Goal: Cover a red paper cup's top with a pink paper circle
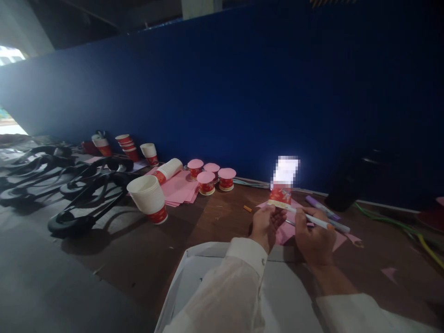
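Note:
My left hand (265, 226) is palm up with its fingers curled at the cream rim of a short red paper cup (280, 196), gripping it. A white marker pen (314, 219) is pinched in my right hand (315, 237). Its left end points at the cup's lower edge, but I cannot tell whether it touches. Pink paper (286, 235) lies beneath both hands. Behind the cup glows a bright, pixelated rectangle (286, 170). A purple marker (322, 207) rests just beyond my right hand.
To the left stand several short red cups topped with pink discs (227, 173), beside stacked pink sheets (180, 187). Nested paper cups (147, 196) and black headsets (90, 199) lie farther left. A white box (204, 249) is in front; a blue partition (208, 101) rises behind.

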